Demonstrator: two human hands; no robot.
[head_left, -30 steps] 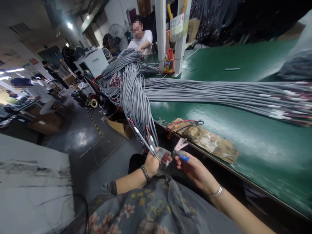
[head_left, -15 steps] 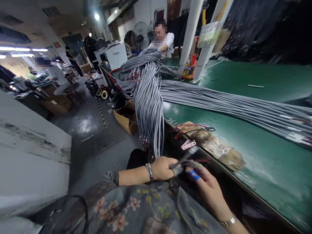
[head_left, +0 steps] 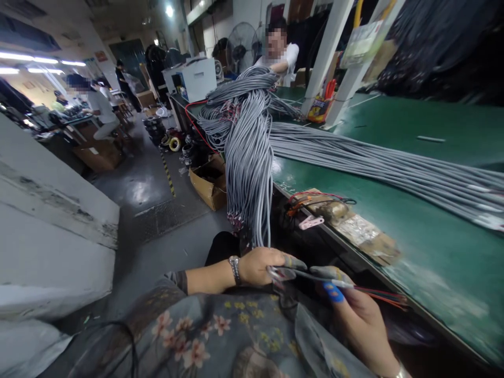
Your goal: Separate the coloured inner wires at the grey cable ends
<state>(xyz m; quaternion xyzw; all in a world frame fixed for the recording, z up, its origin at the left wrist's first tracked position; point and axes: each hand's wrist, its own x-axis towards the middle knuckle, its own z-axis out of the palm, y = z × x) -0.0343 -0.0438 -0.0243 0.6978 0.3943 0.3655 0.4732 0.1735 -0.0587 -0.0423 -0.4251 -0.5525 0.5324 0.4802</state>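
Pouch [head_left: 318, 110] at the post's [head_left: 326, 58] foot had a yellow-and-dark label, lettering too small to read; ditto the tag [head_left: 362, 42] higher up. White sleeve [head_left: 343, 284] on the cable [head_left: 305, 275]: no print legible.

L hand [head_left: 262, 265] pinched the cable nr one end of its visible run; R hand [head_left: 360, 310], thumb wrapped in blue tape [head_left: 334, 292], pinched it by the sleeve, w/ red & dark wires [head_left: 381, 295] sticking out past the fingers. Cable was over the lap, just off the near edge of the green surface [head_left: 437, 257].

That edge ran diagonally, lower R to upper L, w/ a dark gap btwn it and the lap. Board [head_left: 366, 236] lay along it, pink clip [head_left: 311, 222] by its L end. Green showed btwn board and cable row [head_left: 354, 157]. Big bundle [head_left: 250, 152] hung off the surface's L end, lower part nr L hand; box [head_left: 208, 184] on the floor beside it.

Vs. 0.5 s ago: cable was then a blur slanting up from L hand; now it stretched across btwn both hands, wires pointing R.
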